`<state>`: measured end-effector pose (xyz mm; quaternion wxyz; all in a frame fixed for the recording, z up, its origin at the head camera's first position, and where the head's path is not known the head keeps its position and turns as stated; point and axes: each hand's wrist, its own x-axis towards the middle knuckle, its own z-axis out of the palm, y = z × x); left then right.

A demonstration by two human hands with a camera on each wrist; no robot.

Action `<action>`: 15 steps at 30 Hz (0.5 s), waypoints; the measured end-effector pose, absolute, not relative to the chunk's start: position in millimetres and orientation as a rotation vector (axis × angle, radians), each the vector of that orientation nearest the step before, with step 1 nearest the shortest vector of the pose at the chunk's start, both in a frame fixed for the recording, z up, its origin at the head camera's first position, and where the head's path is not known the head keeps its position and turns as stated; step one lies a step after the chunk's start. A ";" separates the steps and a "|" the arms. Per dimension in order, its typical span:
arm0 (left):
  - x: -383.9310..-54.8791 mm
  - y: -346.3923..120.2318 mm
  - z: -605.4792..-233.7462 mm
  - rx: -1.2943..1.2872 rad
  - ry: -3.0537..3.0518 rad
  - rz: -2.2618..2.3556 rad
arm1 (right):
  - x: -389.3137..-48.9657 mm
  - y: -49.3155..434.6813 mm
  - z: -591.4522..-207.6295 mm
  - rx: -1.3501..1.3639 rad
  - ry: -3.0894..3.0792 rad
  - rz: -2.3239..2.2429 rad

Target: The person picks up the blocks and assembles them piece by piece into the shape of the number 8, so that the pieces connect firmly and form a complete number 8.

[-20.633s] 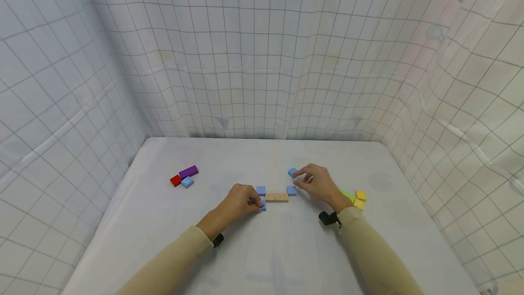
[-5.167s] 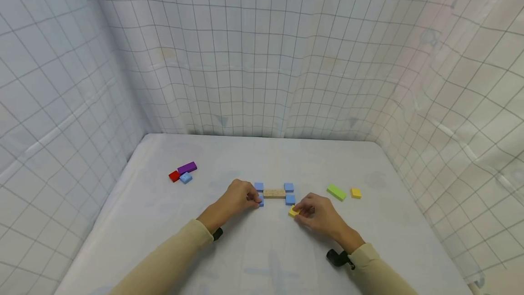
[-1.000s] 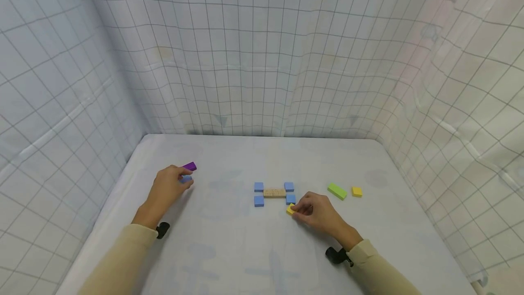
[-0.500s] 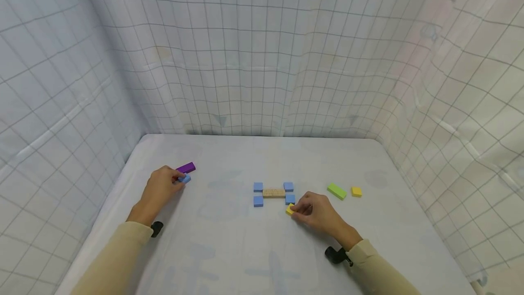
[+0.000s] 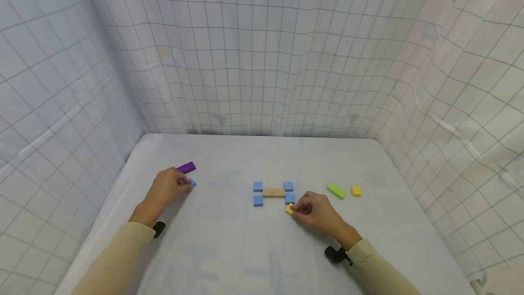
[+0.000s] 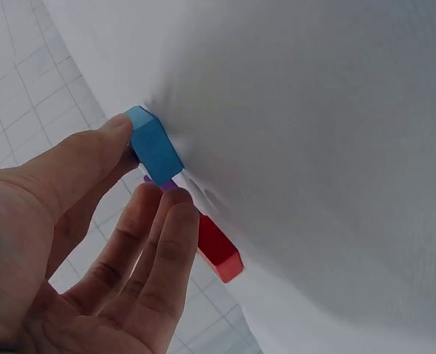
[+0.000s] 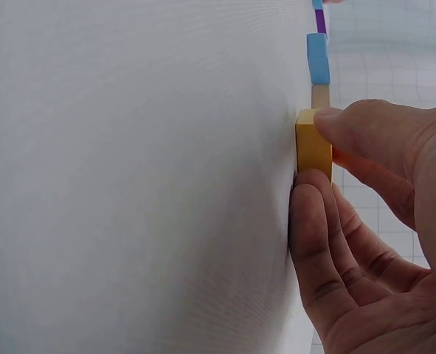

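Between thumb and fingers my left hand (image 5: 165, 188) pinches a small blue block (image 6: 155, 147) at the left of the table. Close by lie a purple bar-shaped block (image 5: 187, 167) and a red block (image 6: 219, 251); the hand hides the red one in the head view. My right hand (image 5: 317, 213) pinches a yellow block (image 7: 313, 144), tilted beside the near right blue block (image 5: 289, 199). A wooden block (image 5: 274, 193) lies in the table's middle with blue blocks at its corners, among them a near left blue block (image 5: 258, 201).
Right of the centre lie a lime green bar-shaped block (image 5: 336, 190) and a second yellow block (image 5: 356, 191). The white cloth-covered table (image 5: 245, 249) is bordered by a gridded curtain (image 5: 262, 58) at the back and sides.
Earlier, blue blocks came to the wooden block's corners and my right hand brought over a yellow block. My left hand then went left, gripped the blue block and shifted it slightly right; my right stayed still.
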<state>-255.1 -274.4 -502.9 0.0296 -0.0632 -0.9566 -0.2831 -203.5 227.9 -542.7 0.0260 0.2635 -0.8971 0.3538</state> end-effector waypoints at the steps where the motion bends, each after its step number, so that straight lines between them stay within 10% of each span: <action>1: -259.2 -277.2 -510.9 -0.224 -2.931 -0.898 | -203.7 227.7 -542.8 0.812 -2.774 1.093; 15: -240.9 -239.1 -498.7 -0.393 -3.023 -0.990 | -205.2 226.9 -544.0 0.808 -2.782 1.086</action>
